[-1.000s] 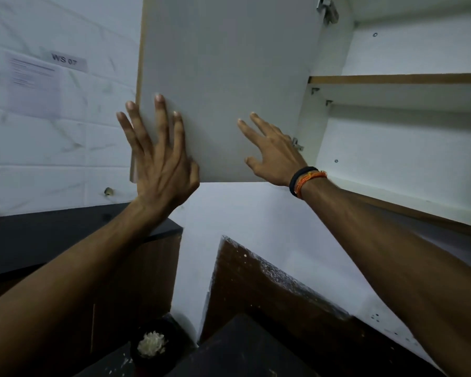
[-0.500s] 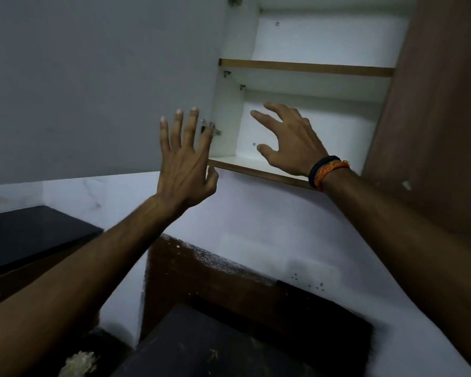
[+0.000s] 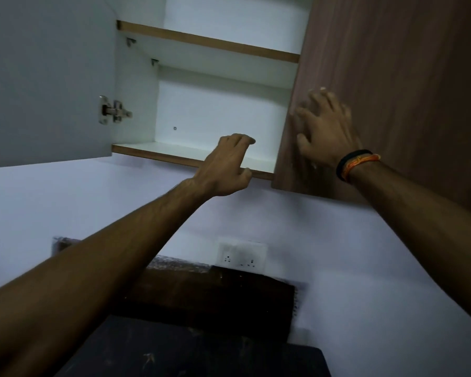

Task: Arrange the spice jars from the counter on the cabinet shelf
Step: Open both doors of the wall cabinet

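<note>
The person is standing under a wall cabinet with both arms raised. The left hand point(image 3: 226, 165) is resting at the front edge of the bottom cabinet shelf point(image 3: 191, 153), with fingers curled loosely over the edge and the thumb under it; it is holding no jar. The right hand point(image 3: 324, 129) is lying flat, fingers spread, on the brown right door point(image 3: 392, 91), probably to push this door aside so the whole inside becomes free. This hand is a little blurred, so I cannot tell how firmly it is pressing.

The left door point(image 3: 44, 77) is already standing wide open, its white inner face and one metal hinge point(image 3: 112, 112) showing. Two shelves are visible, the bottom one and the upper shelf point(image 3: 207, 42), and both are showing no objects where I can see them.

No spice jars are appearing in this view; I judge they are waiting on the dark counter point(image 3: 201, 349) below, outside the visible part. One socket plate point(image 3: 242, 254) is sitting on the white wall.
</note>
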`<state>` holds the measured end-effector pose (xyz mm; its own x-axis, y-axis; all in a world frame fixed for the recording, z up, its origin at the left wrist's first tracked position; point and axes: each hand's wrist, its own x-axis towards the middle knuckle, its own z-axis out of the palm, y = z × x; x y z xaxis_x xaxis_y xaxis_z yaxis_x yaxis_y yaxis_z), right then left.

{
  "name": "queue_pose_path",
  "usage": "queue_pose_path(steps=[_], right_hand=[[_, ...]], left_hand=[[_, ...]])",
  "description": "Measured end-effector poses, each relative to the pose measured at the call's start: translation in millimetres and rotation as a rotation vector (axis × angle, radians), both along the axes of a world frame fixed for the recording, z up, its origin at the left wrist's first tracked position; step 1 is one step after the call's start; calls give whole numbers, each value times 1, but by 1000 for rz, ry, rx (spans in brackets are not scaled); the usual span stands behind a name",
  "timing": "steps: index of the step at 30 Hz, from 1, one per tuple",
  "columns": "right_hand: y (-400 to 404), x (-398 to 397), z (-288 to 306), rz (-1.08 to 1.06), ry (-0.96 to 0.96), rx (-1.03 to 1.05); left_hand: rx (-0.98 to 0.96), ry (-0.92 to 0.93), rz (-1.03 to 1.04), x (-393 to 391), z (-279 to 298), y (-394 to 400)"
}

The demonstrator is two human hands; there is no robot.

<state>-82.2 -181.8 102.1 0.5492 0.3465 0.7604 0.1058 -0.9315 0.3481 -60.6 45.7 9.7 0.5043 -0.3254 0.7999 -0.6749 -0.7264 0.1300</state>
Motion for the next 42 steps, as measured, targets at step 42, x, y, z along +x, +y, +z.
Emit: queue_pose_path(steps=[42], right_hand=[[-34, -13, 17, -57, 17, 547]], left_hand=[[-750, 504, -501, 33, 25, -131]])
